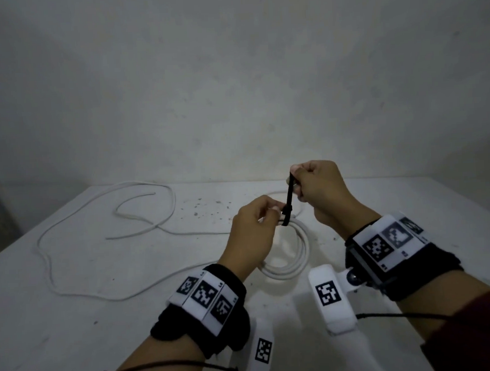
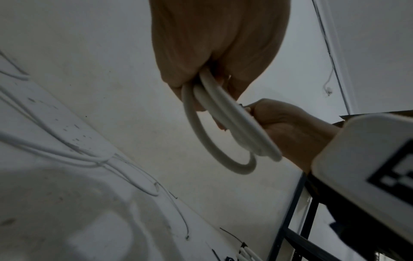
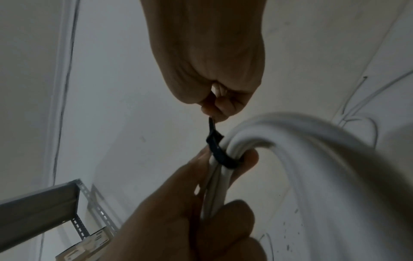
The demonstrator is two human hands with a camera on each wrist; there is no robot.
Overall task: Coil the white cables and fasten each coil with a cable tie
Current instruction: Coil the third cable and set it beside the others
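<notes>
Black tie pulled round white coil, held above surface.

Coil (image 1: 287, 257) is gripped by L hand (image 1: 249, 236), fingers clamped on its strands; tie (image 1: 288, 203) tail is pinched by R hand (image 1: 321, 192) & held upright, w/ band looped round strands. A 2nd cable (image 1: 79, 242) is left loose on surface (image 1: 75, 336), left of hands.
</notes>
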